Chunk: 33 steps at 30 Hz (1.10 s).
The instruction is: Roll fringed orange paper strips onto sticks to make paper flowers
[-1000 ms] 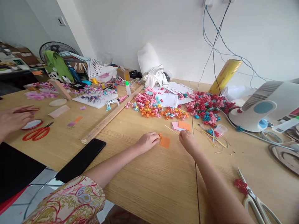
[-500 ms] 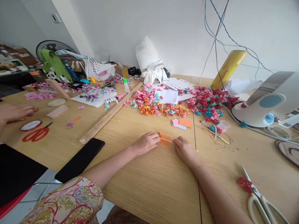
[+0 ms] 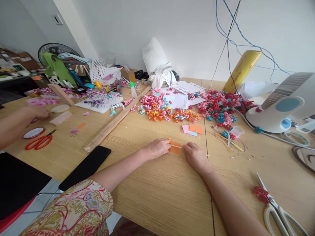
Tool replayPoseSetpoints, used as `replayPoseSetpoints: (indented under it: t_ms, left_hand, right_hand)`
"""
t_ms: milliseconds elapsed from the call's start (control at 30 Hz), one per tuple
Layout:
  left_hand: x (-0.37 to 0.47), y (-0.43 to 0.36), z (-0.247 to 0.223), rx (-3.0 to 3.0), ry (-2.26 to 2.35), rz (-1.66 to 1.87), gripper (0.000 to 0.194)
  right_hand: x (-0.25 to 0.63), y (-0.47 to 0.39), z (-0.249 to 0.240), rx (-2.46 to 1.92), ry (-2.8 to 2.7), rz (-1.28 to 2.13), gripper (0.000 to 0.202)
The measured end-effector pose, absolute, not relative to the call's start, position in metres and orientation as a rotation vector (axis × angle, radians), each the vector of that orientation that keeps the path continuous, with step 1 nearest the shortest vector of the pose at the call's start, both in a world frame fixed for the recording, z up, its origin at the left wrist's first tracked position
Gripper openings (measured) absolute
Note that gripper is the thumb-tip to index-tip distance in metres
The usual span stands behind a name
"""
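Between my two hands a thin pale stick lies across a small orange paper piece on the table. My left hand pinches the stick's left end, where a bit of orange shows at the fingertips. The fingers of my right hand are closed on the right part of the stick, whose tip pokes out past the hand. Just beyond my hands lie orange, pink and blue paper pieces. Behind them are heaps of small folded paper flowers in orange, pink and blue.
White-handled scissors lie at the right, below a white fan-like device. A wooden bar crosses the table, with a black phone at its near end. Another person's hand is by red scissors.
My hands stay close to the same spot, still holding the stick over the orange paper. At the left, the other person's hand has moved inward and further onto the table.
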<state>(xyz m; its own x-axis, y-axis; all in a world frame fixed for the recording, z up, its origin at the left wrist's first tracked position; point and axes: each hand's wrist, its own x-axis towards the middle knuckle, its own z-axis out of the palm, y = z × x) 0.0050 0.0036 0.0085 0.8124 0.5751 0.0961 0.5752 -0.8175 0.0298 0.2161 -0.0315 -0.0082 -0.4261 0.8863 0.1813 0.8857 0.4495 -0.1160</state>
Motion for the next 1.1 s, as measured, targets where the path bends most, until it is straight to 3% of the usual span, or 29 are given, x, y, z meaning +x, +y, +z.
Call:
replayPoseSetpoints:
  t_ms: [767, 1100]
  left_hand:
    - [0.011, -0.001, -0.004, -2.872, -1.012, -0.258, 0.017]
    - [0.018, 0.006, -0.008, -2.922, -1.066, -0.447, 0.005]
  right_hand:
    - [0.214, -0.032, -0.01, -1.451, -2.472, 0.028, 0.022]
    - [0.214, -0.032, -0.013, -1.385, -2.439, 0.081, 0.022]
